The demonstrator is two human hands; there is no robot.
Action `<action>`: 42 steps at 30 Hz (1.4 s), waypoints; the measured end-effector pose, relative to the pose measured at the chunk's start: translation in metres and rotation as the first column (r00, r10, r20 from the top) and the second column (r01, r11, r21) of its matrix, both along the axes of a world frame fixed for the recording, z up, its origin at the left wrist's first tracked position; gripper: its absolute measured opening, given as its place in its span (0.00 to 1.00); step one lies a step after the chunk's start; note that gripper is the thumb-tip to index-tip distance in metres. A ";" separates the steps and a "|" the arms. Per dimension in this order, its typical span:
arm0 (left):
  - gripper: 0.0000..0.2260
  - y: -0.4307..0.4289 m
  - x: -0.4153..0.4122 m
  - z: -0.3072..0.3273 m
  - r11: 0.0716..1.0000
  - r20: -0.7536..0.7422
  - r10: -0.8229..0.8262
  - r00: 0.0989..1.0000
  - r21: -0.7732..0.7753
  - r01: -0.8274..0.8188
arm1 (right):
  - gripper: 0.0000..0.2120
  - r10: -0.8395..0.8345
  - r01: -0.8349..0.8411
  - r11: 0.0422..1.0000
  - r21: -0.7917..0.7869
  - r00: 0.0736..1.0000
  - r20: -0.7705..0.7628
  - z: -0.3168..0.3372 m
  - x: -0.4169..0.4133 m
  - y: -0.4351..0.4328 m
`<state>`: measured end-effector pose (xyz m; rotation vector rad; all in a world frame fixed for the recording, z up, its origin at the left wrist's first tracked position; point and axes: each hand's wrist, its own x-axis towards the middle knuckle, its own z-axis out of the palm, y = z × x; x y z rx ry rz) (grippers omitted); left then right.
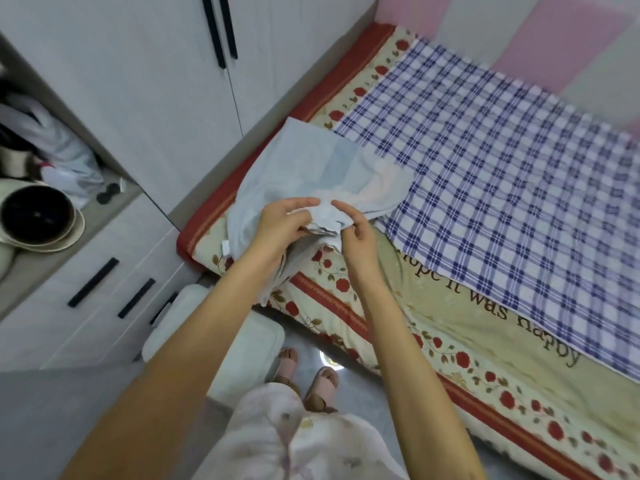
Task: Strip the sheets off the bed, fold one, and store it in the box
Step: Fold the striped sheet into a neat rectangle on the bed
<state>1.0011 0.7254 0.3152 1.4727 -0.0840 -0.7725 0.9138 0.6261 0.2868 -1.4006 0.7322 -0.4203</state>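
Observation:
A pale blue sheet point(311, 157) lies bunched on the near left corner of the bed, partly folded over itself. My left hand point(282, 225) grips a gathered edge of it from the left. My right hand point(356, 233) pinches the same bunched edge from the right, fingertips close to the left hand's. A blue-and-white checked sheet point(502, 161) lies spread flat over most of the bed. Under it shows a cream quilt with red roses and lettering point(415, 306). A white box with a lid point(242, 355) stands on the floor under my left forearm.
A grey wardrobe point(138, 81) and a drawer unit point(86, 289) stand left of the bed. An open shelf holds a dark bowl point(38, 213) and clothes. Pink wall panels point(554, 39) back the bed. My slippered feet point(308, 372) stand on grey floor by the bed edge.

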 end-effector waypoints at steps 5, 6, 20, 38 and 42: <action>0.21 0.006 0.006 0.009 0.893 0.462 -0.385 0.799 0.405 0.197 | 0.16 0.096 -0.096 0.995 -0.001 0.995 0.024 0.030 0.007 -0.014; 0.18 0.006 0.002 0.006 0.865 0.543 -0.391 0.743 0.492 0.096 | 0.16 0.109 -0.108 0.994 -0.016 0.994 0.027 0.032 0.008 -0.012; 0.16 -0.002 0.009 -0.010 0.966 0.889 -0.241 0.390 0.258 0.008 | 0.13 0.143 -0.144 0.989 -0.021 0.989 -0.033 0.033 0.019 -0.007; 0.09 0.009 0.038 -0.014 0.985 0.695 -0.157 0.702 0.157 0.065 | 0.14 0.105 -0.104 0.994 0.016 0.984 -0.144 0.026 0.056 -0.005; 0.05 0.018 0.042 -0.014 0.991 0.738 -0.080 0.670 0.132 -0.027 | 0.13 0.064 -0.065 0.998 -0.001 0.988 -0.138 0.019 0.063 -0.001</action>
